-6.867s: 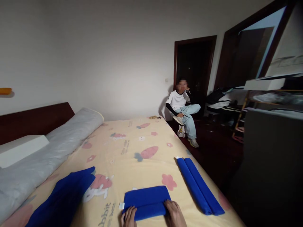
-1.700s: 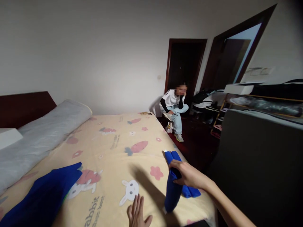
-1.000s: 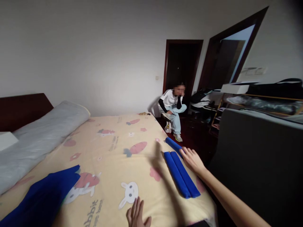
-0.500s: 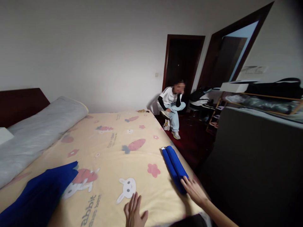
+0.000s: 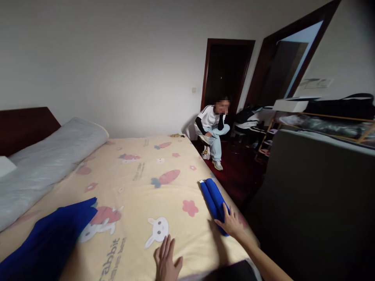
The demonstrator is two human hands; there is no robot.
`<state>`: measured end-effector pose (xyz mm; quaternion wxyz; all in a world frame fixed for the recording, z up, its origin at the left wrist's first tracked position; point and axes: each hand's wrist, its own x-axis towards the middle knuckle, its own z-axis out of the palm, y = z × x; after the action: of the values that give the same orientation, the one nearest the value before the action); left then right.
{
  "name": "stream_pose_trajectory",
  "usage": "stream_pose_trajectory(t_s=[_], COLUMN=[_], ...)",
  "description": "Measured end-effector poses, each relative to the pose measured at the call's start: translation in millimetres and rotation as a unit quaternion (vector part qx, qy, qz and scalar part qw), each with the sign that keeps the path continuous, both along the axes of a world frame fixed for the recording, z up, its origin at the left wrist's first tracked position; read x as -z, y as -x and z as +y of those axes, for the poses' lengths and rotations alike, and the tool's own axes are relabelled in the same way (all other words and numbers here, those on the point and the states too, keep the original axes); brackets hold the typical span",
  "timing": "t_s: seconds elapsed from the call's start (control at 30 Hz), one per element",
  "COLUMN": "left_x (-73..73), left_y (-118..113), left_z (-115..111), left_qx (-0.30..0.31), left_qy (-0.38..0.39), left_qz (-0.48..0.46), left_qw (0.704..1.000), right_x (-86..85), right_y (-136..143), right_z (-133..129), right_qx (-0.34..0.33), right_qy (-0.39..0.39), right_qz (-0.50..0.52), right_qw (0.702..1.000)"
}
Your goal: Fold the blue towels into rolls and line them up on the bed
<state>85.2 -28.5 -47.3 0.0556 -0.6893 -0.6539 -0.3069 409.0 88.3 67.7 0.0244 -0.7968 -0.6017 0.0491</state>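
Observation:
Near the right edge of the bed (image 5: 131, 203) lie two blue rolls (image 5: 211, 199) side by side, like rolled-up cloth, with a small white bit at the far end. My right hand (image 5: 231, 223) is over their near end, fingers apart and thumb stretched across them. It seems to rest on the rolls without wrapping round them. My left hand (image 5: 168, 259) lies on the printed sheet below a rabbit face, fingers out and thumb apart, holding nothing. At the left, a dark blue cloth (image 5: 49, 238) is spread loosely, partly cut off by the frame.
A grey bedroll or mattress (image 5: 55, 160) lies by the headboard (image 5: 29, 123). Beyond the bed a person (image 5: 212, 128) sits by a dark door. A dark grey panel (image 5: 316, 203) and a loaded rack (image 5: 328, 117) stand on the right. Small items (image 5: 176, 136) lie on the far edge.
My right hand has shifted up and slightly left over the blue rolls, its thumb now spread across them. My left hand has stayed in place.

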Motion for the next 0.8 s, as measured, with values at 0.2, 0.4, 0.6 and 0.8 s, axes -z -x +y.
stream_pose_trajectory(t_s=[0.2, 0.4, 0.6, 0.8], left_x=[-9.6, -19.2, -20.7, -11.1], left_y=[-0.8, -2.2, -2.2, -1.4], left_z=[-4.0, -6.3, -6.5, -2.7], left_qx=[0.000, 0.004, 0.002, -0.005], left_qy=[0.020, 0.038, 0.060, 0.054], left_qz=[0.010, -0.009, -0.015, -0.014], left_qw=[1.000, 0.999, 0.998, 0.998], right_x=[41.1, 34.7, 32.5, 21.2], right_y=[-5.1, -10.1, -11.8, -12.8], right_z=[-6.4, -12.3, -18.7, -11.5], right_qx=[-0.019, 0.008, -0.030, -0.040], right_qy=[-0.011, 0.007, -0.054, -0.077], right_qz=[0.039, 0.058, 0.019, 0.010], right_qw=[0.999, 0.998, 0.998, 0.996])
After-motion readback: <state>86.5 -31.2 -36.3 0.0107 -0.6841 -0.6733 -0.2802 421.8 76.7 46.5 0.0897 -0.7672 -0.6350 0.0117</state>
